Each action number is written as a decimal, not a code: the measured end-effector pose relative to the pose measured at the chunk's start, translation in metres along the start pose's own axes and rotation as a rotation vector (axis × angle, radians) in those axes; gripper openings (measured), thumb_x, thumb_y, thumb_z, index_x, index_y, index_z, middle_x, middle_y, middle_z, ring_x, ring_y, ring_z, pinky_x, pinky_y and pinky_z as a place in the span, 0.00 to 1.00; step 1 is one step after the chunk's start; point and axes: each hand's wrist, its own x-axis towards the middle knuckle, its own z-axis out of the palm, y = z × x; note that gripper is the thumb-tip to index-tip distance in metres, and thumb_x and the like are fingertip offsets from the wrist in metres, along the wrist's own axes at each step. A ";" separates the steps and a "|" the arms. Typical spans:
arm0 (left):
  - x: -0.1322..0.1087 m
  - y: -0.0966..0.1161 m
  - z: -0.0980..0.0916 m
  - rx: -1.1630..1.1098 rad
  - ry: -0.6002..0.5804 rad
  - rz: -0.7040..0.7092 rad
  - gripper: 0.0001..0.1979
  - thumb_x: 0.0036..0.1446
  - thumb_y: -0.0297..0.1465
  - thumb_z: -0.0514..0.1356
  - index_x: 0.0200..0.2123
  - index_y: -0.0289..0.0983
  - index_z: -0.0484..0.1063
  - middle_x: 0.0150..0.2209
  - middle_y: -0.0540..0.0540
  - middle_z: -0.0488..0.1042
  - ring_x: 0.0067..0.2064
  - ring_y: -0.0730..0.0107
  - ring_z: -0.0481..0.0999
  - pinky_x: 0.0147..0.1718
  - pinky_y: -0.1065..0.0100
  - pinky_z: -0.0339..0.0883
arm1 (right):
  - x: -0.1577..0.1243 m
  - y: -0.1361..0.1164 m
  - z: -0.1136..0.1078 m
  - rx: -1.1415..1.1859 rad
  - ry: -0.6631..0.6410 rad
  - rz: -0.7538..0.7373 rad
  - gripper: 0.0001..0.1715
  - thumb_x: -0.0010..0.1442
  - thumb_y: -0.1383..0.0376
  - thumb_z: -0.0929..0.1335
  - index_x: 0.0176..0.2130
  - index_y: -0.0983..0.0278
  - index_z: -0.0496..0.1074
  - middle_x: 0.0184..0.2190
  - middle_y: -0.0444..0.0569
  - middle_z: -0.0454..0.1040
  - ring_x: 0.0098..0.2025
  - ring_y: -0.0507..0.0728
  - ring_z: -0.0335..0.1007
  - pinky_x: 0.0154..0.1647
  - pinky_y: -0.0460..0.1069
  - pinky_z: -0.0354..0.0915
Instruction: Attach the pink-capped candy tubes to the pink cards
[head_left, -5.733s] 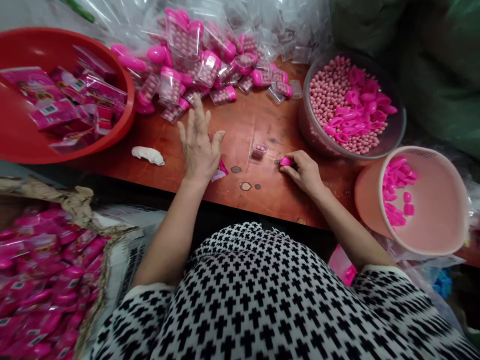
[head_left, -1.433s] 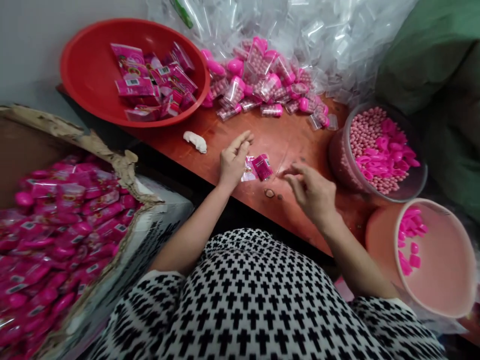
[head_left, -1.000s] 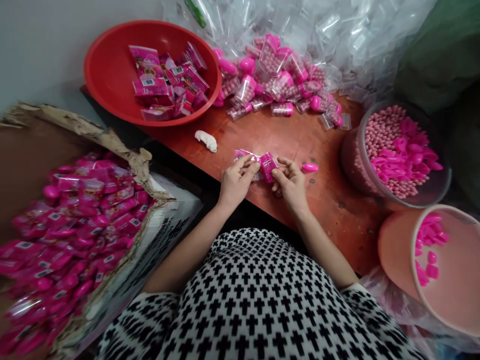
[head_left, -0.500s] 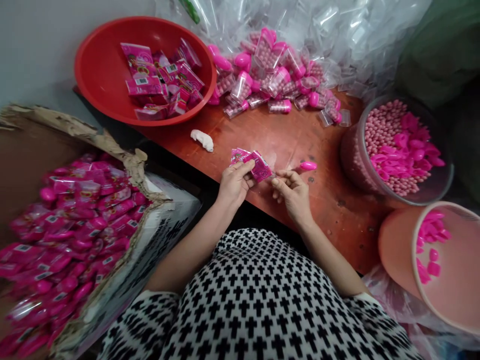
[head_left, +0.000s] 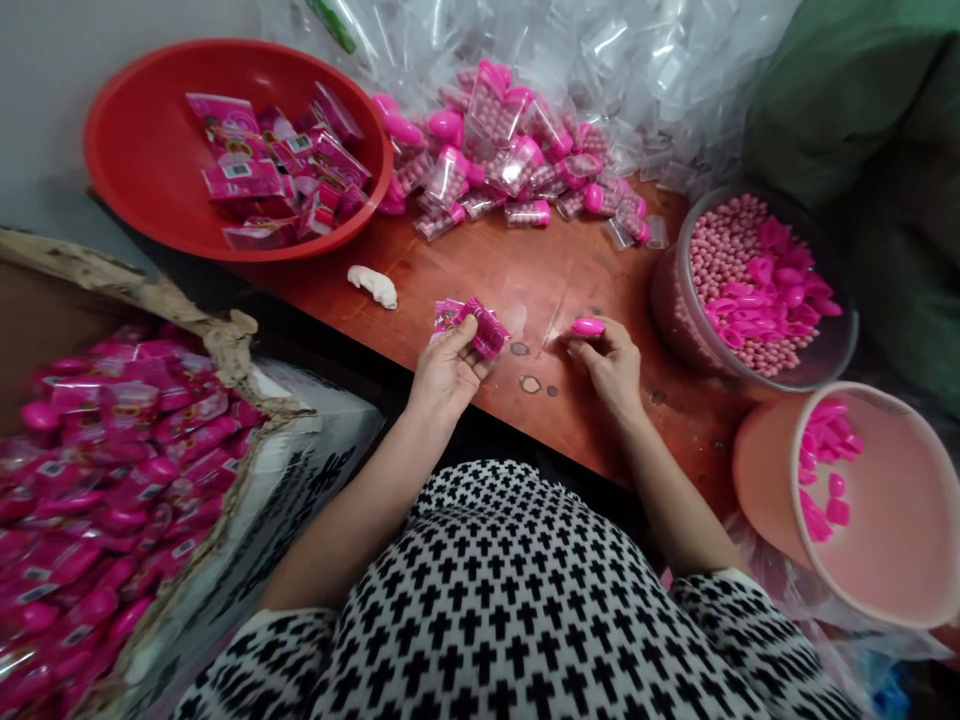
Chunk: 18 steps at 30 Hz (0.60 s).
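Pinched between thumb and fingers of my left hand (head_left: 448,368) are pink printed packets (head_left: 489,330), fanned over one another. They sit just above the table's front edge. To their right, my right hand (head_left: 613,368) has its fingers closed around a glossy pink oval cap (head_left: 587,328) at the tabletop. Whether a clear tube is joined to that cap is hard to make out. A crumpled white lump (head_left: 373,285) lies on the table to the left of the packets.
A red bowl (head_left: 112,190) holds pink packets. Pink-capped tubes of beads (head_left: 517,160) are piled at the back, before clear empty tubes (head_left: 637,50). On the right stand a bead tub (head_left: 667,290) and a peach bucket (head_left: 765,480). A torn carton (head_left: 300,480) of packed goods is at left.
My right hand has left the packets and moved right onto the pink cap. My left hand still holds the packets. The whole view has shifted slightly.
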 end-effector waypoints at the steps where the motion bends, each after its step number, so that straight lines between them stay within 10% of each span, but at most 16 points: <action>1: 0.000 0.001 0.000 -0.013 0.013 0.000 0.01 0.55 0.26 0.63 0.32 0.34 0.74 0.30 0.47 0.79 0.30 0.72 0.79 0.35 0.69 0.76 | 0.001 -0.003 0.001 0.026 -0.013 0.000 0.12 0.50 0.60 0.72 0.37 0.62 0.76 0.42 0.50 0.76 0.44 0.58 0.72 0.50 0.56 0.67; 10: 0.003 -0.001 0.003 -0.184 0.062 -0.035 0.04 0.57 0.29 0.62 0.30 0.34 0.73 0.28 0.48 0.79 0.29 0.73 0.79 0.34 0.71 0.75 | -0.049 -0.061 0.021 0.510 -0.428 0.220 0.15 0.54 0.57 0.72 0.40 0.62 0.71 0.29 0.44 0.78 0.25 0.52 0.74 0.20 0.44 0.67; 18: -0.002 -0.001 0.001 -0.227 0.057 -0.023 0.05 0.54 0.30 0.66 0.33 0.35 0.74 0.27 0.49 0.78 0.30 0.74 0.79 0.38 0.72 0.74 | -0.060 -0.070 0.037 0.506 -0.382 0.240 0.17 0.56 0.55 0.71 0.41 0.62 0.70 0.28 0.43 0.77 0.24 0.49 0.73 0.22 0.44 0.71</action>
